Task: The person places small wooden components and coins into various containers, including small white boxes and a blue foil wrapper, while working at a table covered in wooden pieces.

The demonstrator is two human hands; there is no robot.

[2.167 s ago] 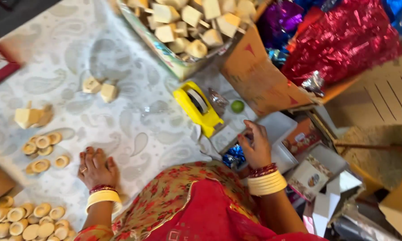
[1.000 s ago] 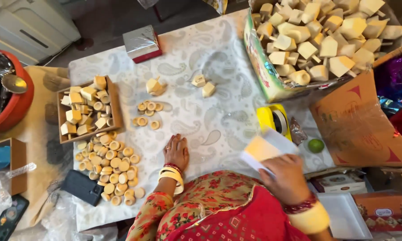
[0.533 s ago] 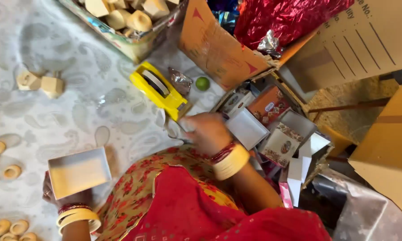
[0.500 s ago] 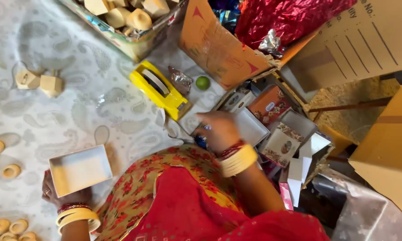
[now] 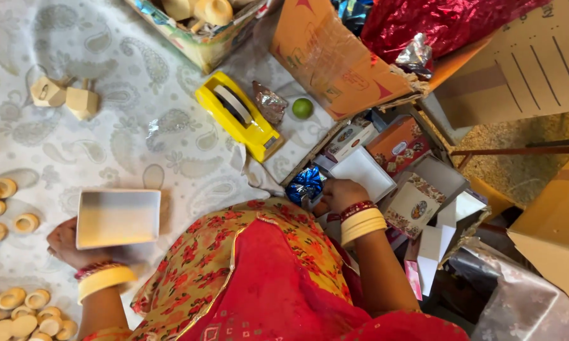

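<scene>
Paisley cloth (image 5: 139, 139) under tape dispenser (image 5: 239, 115)

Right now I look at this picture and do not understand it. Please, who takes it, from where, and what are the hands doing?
There is no machine here. A person wears a camera on the head, so the one picture looks straight down at their own two hands and lap. The left hand holds an open white box, empty inside, over a patterned cloth. The right hand reaches into a crate of small boxes and touches a shiny blue wrapper; whether it grips it, I cannot tell. On the cloth lie a yellow tape dispenser, a green lime, two wooden blocks and many round biscuit-like pieces.
</scene>
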